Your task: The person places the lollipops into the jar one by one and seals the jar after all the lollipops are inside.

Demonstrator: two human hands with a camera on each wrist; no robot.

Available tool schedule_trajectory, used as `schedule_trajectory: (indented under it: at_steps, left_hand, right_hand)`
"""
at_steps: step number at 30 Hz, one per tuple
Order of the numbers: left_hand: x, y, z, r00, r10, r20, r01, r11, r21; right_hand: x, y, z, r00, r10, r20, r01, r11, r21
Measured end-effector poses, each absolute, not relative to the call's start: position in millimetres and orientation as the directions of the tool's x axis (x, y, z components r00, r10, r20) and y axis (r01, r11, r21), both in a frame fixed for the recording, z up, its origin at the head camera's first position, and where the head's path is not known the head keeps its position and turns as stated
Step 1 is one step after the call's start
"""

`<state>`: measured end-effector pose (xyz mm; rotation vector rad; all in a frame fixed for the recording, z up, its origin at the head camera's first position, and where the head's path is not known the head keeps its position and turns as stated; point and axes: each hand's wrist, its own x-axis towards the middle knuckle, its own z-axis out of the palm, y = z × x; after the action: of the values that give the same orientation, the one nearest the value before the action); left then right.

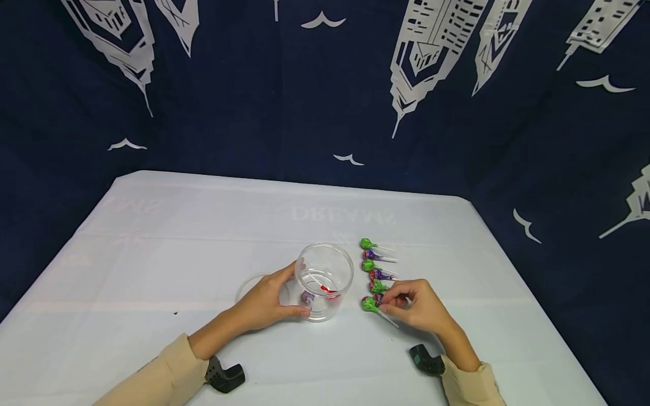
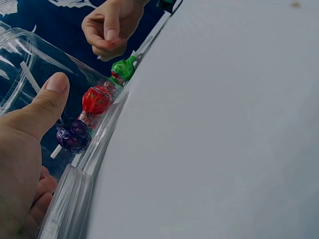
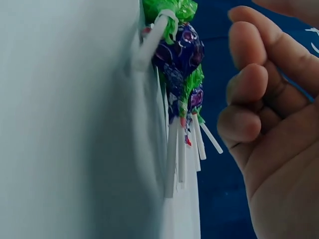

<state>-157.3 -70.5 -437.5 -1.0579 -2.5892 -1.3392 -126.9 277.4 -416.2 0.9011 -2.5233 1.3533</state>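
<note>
My left hand point(image 1: 266, 299) grips a clear plastic jar point(image 1: 325, 268) by its side, its thumb along the front in the left wrist view. Through the wall show a red lollipop point(image 2: 97, 99) and a purple lollipop point(image 2: 74, 135), with white sticks. To the right of the jar, several wrapped lollipops lie in a column, among them a green lollipop point(image 1: 369, 304) nearest me and a purple lollipop point(image 3: 182, 50) beside it. Over this near end hovers my right hand point(image 1: 416, 304). Its fingers are loosely bent, with nothing between them in the right wrist view.
A clear round lid point(image 1: 245, 286) lies on the white tablecloth point(image 1: 152, 270), partly behind my left hand. Beyond the table hangs a dark blue cloth point(image 1: 254, 113) with white building prints. Black wrist devices, such as the left one point(image 1: 225, 376), sit below both hands.
</note>
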Motion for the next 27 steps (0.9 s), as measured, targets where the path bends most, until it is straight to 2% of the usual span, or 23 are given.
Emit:
schedule_trajectory:
  at_steps: [7, 17, 27]
  left_hand:
    - [-158.4, -70.8, -440.6, -0.771, 0.547, 0.327, 0.584, 0.4, 0.707]
    - [-159.2, -70.7, -439.6, -0.758, 0.554, 0.344, 0.6, 0.386, 0.7]
    - [-158.9, -70.6, -439.3, -0.758, 0.554, 0.343, 0.6, 0.388, 0.7]
  right_hand:
    - [-123.3, 279.3, -411.4, -0.844, -0.453, 0.287, -0.516, 0.541, -0.664]
    - [-124.3, 283.7, -413.8, -0.842, -0.49, 0.228, -0.517, 0.606, -0.605]
    - [-123.8, 281.0, -413.8, -0.87, -0.472, 0.143, -0.459, 0.669, -0.585]
